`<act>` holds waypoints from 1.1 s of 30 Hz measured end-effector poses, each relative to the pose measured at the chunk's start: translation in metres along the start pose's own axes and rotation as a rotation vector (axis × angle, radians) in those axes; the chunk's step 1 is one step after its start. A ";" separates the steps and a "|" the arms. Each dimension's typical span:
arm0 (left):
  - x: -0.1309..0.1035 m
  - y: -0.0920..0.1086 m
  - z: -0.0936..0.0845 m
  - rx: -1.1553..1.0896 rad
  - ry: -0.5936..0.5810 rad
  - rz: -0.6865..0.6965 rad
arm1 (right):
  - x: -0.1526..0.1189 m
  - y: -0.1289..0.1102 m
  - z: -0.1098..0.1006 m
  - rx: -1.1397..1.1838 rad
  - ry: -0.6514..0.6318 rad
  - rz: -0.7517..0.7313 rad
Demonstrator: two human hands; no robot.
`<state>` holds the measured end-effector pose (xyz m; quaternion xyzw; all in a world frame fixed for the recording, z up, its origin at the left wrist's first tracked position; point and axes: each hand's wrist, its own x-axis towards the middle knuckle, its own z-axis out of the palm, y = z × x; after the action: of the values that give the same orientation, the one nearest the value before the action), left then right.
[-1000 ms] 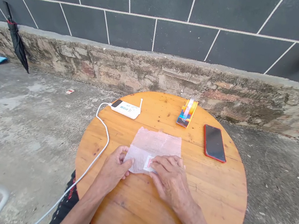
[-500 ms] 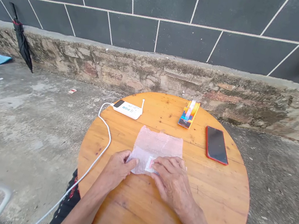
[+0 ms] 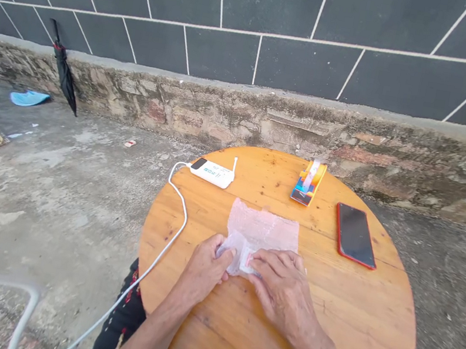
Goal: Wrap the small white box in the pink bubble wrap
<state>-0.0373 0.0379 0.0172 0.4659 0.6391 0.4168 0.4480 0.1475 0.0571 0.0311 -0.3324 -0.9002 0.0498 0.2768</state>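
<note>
A pinkish, see-through sheet of bubble wrap [image 3: 266, 228] lies on the round wooden table [image 3: 206, 337] in front of me. On its near part rests a small white packet with red print [image 3: 247, 259]. My left hand [image 3: 206, 265] pinches the sheet's left edge, thumb on top, and lifts it in a fold beside the packet. My right hand [image 3: 282, 281] lies over the packet's right side, its curled fingers pressing it onto the wrap. The fingers hide part of the packet.
A white power strip [image 3: 212, 173] with its cable [image 3: 167, 247] stands at the back left of the table. A tape dispenser [image 3: 309, 183] is at the back, a red-cased phone [image 3: 355, 235] at the right. An umbrella [image 3: 66, 72] leans on the wall.
My left hand has raised and folded the wrap's left edge inward toward the packet. My right hand stays on the packet. The camera view has turned slightly left.
</note>
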 end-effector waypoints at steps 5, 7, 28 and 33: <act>-0.001 0.002 0.005 -0.166 -0.054 -0.002 | 0.000 0.005 0.004 -0.040 0.069 -0.043; 0.000 0.003 0.006 -0.187 -0.067 -0.021 | 0.000 0.007 0.006 -0.044 0.088 -0.061; 0.008 0.004 0.007 -0.024 -0.077 0.045 | -0.002 0.003 0.004 0.019 0.013 0.010; 0.009 0.002 0.008 0.097 0.075 0.098 | -0.002 0.001 0.003 0.030 -0.019 0.016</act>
<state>-0.0306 0.0478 0.0160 0.5020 0.6514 0.4239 0.3795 0.1479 0.0571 0.0268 -0.3347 -0.8993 0.0688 0.2729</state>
